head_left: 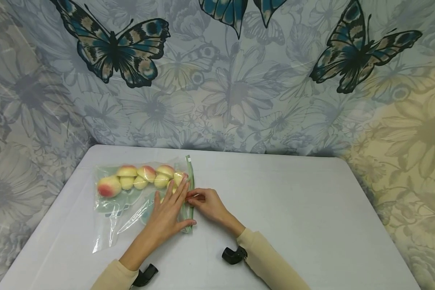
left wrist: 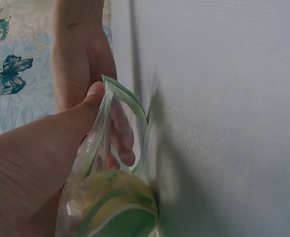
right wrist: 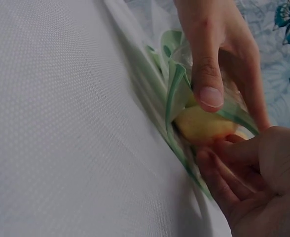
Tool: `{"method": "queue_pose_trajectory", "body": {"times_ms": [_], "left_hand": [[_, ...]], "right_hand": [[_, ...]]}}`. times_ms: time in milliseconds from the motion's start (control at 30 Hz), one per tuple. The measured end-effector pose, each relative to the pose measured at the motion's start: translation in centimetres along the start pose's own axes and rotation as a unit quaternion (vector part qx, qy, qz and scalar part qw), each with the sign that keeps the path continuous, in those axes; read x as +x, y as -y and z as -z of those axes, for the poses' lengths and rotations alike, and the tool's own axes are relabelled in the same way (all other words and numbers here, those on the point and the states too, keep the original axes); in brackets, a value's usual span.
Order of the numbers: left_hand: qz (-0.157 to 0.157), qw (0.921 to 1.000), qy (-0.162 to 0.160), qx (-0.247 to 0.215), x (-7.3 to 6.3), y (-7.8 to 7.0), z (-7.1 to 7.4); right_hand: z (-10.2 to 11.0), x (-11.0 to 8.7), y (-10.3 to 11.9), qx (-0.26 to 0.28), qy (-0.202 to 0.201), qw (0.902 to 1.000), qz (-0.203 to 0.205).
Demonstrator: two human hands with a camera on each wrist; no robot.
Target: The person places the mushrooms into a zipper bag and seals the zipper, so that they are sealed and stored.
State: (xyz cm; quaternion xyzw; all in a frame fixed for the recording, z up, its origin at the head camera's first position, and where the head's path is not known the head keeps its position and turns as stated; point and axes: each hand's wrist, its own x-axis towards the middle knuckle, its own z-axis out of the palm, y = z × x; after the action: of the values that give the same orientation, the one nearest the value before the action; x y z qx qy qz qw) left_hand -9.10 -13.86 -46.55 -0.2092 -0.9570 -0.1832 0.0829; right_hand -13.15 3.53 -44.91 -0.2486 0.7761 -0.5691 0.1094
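A clear zip bag (head_left: 106, 229) with a green-edged mouth (head_left: 190, 173) lies on the table, its mouth facing right. Inside it are several yellow fruits with a red blush (head_left: 109, 186), which look like peaches. My left hand (head_left: 166, 213) rests over the bag near the mouth with its fingers spread; its thumb lies by the green edge in the left wrist view. At the mouth, which gapes, my right hand (head_left: 210, 204) has its fingers inside. In the right wrist view its fingertips touch a yellow fruit (right wrist: 204, 123), with no grip around it visible.
The white table (head_left: 293, 201) extends to the right of the bag. Behind it hangs a patterned cloth with flowers and butterflies (head_left: 116, 56). A black wrist device (head_left: 235, 255) sits at the right cuff, another (head_left: 146, 275) at the left.
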Motion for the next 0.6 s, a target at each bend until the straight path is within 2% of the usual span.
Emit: {"method": "queue_pose_trajectory", "body": {"times_ms": [200,400,600], "left_hand": [[-0.001,0.9998,-0.002,0.019,0.1,-0.2,0.0],[0.002,0.9998,-0.003,0.018,0.1,-0.3,0.0],[0.001,0.9995,-0.004,0.032,0.1,-0.4,0.0]], "right_hand": [[0.2,0.0,-0.2,0.005,0.012,0.9999,-0.002],[0.8,-0.2,0.1,-0.018,0.004,0.9997,0.013],[1.4,0.0,-0.4,-0.030,-0.008,0.9995,0.006]]}}
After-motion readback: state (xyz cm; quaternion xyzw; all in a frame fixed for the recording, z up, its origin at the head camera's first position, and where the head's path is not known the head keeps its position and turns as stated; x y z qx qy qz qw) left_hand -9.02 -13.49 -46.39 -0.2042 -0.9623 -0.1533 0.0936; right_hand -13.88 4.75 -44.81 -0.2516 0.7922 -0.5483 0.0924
